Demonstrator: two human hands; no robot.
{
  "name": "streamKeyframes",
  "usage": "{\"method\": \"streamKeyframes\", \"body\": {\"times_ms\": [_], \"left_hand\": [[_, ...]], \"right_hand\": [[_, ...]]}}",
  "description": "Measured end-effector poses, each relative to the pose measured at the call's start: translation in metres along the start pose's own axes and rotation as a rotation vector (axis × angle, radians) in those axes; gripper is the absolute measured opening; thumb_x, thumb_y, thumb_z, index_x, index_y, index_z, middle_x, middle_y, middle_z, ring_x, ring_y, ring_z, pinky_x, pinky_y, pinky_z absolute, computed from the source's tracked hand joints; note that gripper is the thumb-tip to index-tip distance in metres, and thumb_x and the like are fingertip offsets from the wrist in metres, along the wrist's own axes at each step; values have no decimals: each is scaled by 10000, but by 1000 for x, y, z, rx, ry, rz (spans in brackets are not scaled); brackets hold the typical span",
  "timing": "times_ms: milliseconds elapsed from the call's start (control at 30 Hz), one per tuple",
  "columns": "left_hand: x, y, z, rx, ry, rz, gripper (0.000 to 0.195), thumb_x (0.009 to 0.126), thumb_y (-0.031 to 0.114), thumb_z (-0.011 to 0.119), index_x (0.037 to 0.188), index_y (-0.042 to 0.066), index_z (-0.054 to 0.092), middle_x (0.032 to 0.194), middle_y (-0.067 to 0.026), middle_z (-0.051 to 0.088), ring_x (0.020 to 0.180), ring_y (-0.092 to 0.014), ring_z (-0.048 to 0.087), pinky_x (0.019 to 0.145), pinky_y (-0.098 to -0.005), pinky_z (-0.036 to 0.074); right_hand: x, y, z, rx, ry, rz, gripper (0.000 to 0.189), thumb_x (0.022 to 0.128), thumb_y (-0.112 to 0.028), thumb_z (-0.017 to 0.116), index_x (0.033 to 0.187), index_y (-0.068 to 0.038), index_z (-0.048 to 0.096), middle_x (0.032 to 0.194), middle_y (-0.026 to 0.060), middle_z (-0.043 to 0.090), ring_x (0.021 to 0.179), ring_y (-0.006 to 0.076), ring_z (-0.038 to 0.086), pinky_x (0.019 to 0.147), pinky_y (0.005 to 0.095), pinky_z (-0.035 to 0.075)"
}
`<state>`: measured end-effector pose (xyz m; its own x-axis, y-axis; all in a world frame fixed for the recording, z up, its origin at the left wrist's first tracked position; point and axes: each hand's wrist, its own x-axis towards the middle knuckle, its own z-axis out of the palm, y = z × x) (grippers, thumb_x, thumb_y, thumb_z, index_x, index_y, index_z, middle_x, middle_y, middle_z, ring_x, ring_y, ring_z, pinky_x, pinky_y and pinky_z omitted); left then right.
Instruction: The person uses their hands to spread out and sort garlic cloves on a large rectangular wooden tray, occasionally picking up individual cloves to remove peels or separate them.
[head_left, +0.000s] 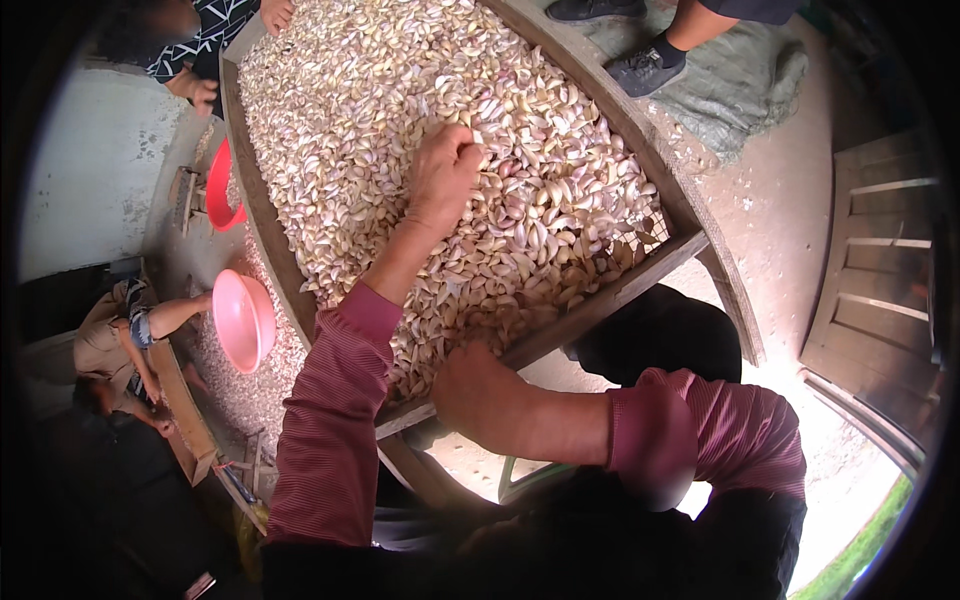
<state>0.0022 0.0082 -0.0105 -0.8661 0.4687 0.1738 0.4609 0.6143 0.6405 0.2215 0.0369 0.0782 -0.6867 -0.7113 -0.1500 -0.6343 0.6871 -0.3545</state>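
Note:
Loose garlic cloves (517, 150) fill a large wooden-framed tray (645, 270) in front of me, whose wire mesh bottom shows at the near right corner. My left hand (446, 180) is over the middle of the heap, thumb and forefinger pinched together. A pale piece, apparently a garlic clove (478, 138), shows at their tips. My right hand (476, 386) bends over the near wooden rail, its fingers down among the cloves close to that edge. Those fingertips are shaded and partly hidden, so whether they grip anything is unclear.
Across the tray, a person's hand (277, 15) rests at the far left rim. Another person's shoe (646, 69) stands beyond the right rail. A pink basin (244, 321) and a red basin (225, 187) are on the left. Someone sits at a wooden trough (184, 409) lower left.

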Motion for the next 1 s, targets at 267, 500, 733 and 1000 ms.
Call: {"method": "streamKeyframes", "body": {"times_ms": [267,500,733,1000], "left_hand": [[-20,18,-7,136,-140,441,55,810,186,730,862,176,715,827,-3,615,772,-118,563,752,-273,500],[-19,19,-10,-60,-35,239,74,853,118,663,913,132,704,930,-45,615,877,-188,601,825,-339,522],[65,-34,5,210,-50,-251,642,976,526,343,1480,130,303,1550,-175,231,1441,-350,177,1187,-459,86],[-16,49,33,453,-321,293,853,857,737,397,1530,271,155,1555,-248,9,1421,-471,-72,1124,-628,-42]], "right_hand": [[1,1,-2,27,-28,4,103,745,-167,617,787,-103,688,770,30,615,785,202,576,649,356,384],[-1,-1,1,48,42,-16,93,756,-165,595,773,-105,665,756,28,604,785,203,577,648,364,379],[9,-3,2,104,6,-52,99,738,-152,604,782,-84,660,762,42,597,771,204,581,638,358,381],[19,-4,17,53,-50,-56,95,725,-133,617,775,-73,671,741,48,608,766,204,604,619,346,433]]}}
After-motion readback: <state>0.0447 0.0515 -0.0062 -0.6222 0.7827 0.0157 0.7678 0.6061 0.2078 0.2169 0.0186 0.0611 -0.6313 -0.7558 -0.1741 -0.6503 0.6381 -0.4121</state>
